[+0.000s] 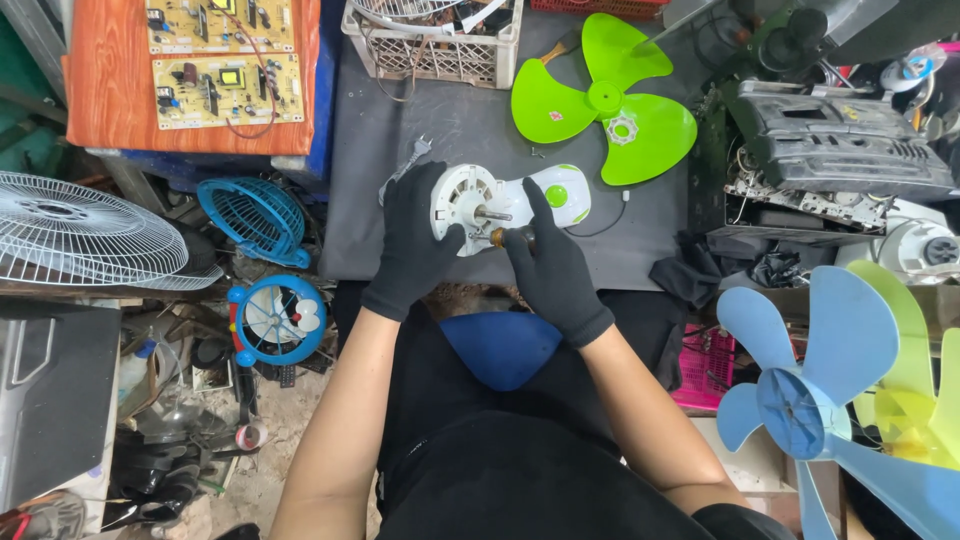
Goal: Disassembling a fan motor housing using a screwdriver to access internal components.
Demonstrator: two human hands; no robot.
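Right hand [553, 265] grips screwdriver [512, 237]; left hand [417, 235] steadies fan motor [505, 203].

Both hands wear matt black knitted cloth gloves, the left hand [418, 240] and the right hand [553, 265] alike. The fan motor [505, 203] between them has a smooth white plastic shell with glossy green patches and a bare metal shaft. The desk [450, 130] is covered in a dull dark grey sheet, perhaps rubber or cloth. The green fan blade [603, 98] is glossy plastic. The crate [432, 45] is pale, scuffed plastic. The board [105, 100] under the circuit boards looks like varnished orange wood.
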